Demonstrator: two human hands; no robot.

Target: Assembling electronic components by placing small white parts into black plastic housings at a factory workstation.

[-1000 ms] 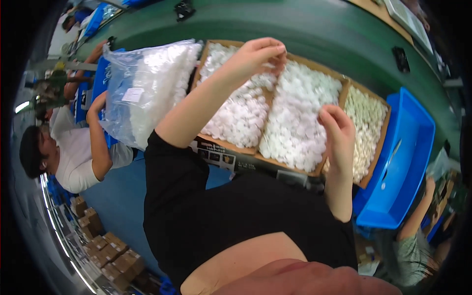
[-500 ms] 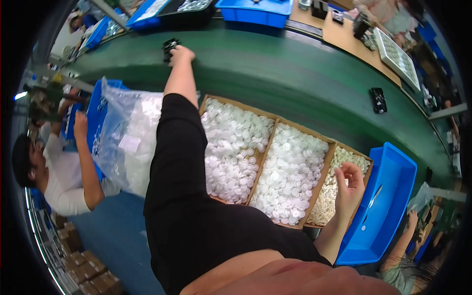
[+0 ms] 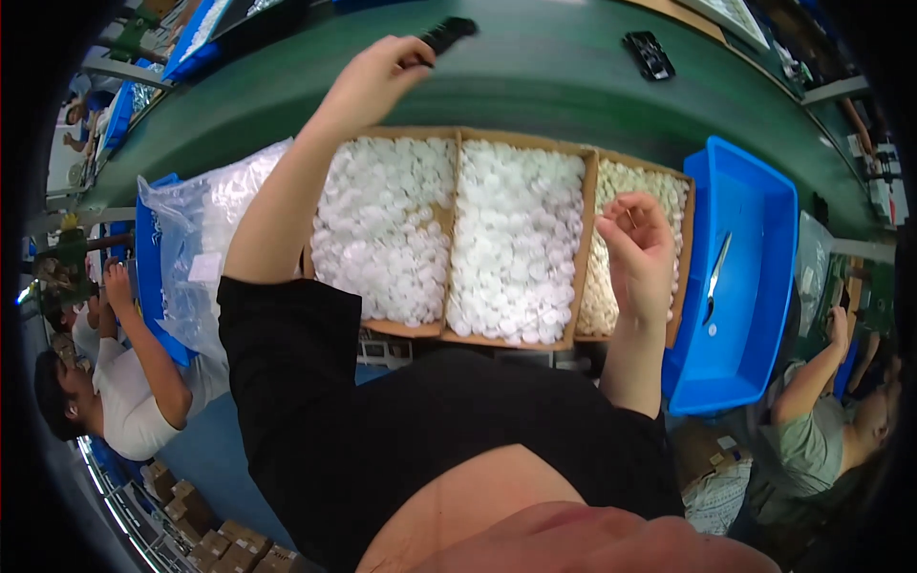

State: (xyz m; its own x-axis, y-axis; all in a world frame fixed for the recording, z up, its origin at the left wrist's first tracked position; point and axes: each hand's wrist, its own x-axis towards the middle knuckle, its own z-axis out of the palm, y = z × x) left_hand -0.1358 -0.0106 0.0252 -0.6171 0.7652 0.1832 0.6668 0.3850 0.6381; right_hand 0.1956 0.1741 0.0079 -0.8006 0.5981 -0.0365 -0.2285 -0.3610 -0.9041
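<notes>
The left hand (image 3: 377, 76) is pinching a small black part (image 3: 447, 33) at the far side of the green conveyor belt (image 3: 535, 91), its grip closed on the near end of the piece. Half a second ago this arm was already stretching to the belt toward such a part; a second ago the hand was hovering over the boxes instead. So the reach has landed, and I am judging that the black part is now being picked off the belt rather than set down, though that is not certain.

The right hand (image 3: 638, 244) is resting over the seam between the third cardboard box (image 3: 680, 191) and the middle one, fingers curled loosely; something tiny and pale may be sitting in its grip, but I cannot tell. It is sitting higher over the boxes than half a second ago.

Counting outward: three cardboard boxes are lying side by side on the worktop, two full of white round pieces (image 3: 516, 239), one of cream ones. One more black part (image 3: 650, 53) is riding the belt. One blue bin (image 3: 755, 229) is holding one pair of tweezers (image 3: 716, 277). One clear bag of white pieces (image 3: 205, 239) is lying left. Two other people are working nearby.
</notes>
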